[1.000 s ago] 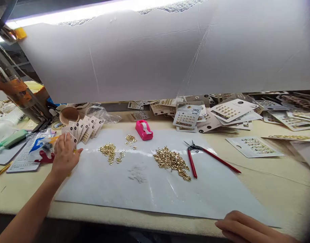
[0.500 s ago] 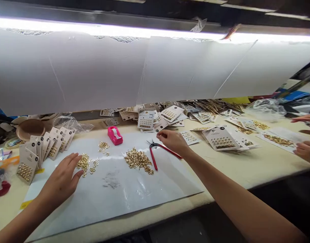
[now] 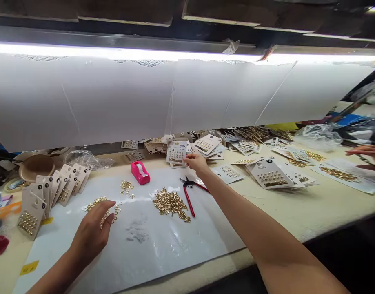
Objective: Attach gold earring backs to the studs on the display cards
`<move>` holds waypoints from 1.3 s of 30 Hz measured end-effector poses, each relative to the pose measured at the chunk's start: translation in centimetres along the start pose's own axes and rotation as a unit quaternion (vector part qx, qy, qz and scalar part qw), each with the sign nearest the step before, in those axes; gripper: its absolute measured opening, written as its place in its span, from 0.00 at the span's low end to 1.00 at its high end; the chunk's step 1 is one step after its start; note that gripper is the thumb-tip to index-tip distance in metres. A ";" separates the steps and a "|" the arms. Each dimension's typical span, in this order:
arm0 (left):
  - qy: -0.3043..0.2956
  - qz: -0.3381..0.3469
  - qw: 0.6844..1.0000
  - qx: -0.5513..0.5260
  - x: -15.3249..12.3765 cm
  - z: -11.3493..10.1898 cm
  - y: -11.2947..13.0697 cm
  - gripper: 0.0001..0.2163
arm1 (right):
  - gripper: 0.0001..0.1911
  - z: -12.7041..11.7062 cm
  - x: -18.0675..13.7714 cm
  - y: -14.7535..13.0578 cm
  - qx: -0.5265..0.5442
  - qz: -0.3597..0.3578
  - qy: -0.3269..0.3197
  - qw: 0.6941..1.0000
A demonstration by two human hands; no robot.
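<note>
My left hand (image 3: 94, 232) lies on the white sheet (image 3: 150, 249), fingers curled over a small pile of gold rings (image 3: 103, 206). My right hand (image 3: 197, 162) reaches to the back of the table and pinches a white earring card (image 3: 176, 152) from the heap of cards (image 3: 211, 145). Red-handled snips (image 3: 189, 192) lie just below that hand. A bigger pile of gold earrings (image 3: 170, 203) sits in the middle of the sheet, with a pink tape dispenser (image 3: 140, 172) behind it.
A fanned row of filled cards (image 3: 52, 190) stands at the left, by a brown bowl (image 3: 36, 166) and a clear bag (image 3: 86, 158). More cards (image 3: 268, 173) cover the right side. Another person's hand (image 3: 366, 157) works at the far right. A white paper screen (image 3: 175, 98) hangs behind.
My right hand has moved from above the snips back to the card heap and taken hold of a card. My left hand has slid nearer onto the small ring pile. The view tilted up slightly.
</note>
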State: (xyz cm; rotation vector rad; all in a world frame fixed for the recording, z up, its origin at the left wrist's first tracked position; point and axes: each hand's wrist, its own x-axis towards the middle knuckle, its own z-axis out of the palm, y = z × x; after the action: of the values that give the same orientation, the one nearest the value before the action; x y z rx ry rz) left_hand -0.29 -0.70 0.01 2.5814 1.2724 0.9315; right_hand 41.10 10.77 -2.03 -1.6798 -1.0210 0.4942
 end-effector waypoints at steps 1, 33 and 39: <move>0.011 0.009 1.000 -0.005 0.0 -0.1 0.1 0.11 | 0.15 -0.1 -0.3 0.0 0.001 -0.005 -0.005 1.000; -0.094 -0.331 0.662 -0.666 0.6 -2.8 2.2 0.19 | 0.11 7.4 -20.8 -12.2 0.132 -0.026 -0.453 0.881; -0.116 -0.346 0.660 -0.656 0.5 -2.2 2.0 0.20 | 0.11 8.5 -21.2 -11.0 0.193 0.005 -0.396 0.898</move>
State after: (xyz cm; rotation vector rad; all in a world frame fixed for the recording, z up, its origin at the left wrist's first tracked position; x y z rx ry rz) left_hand 0.06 -1.97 2.74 0.9047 0.7937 0.7854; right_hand 18.91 -0.99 1.69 -1.1161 -1.3646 1.3645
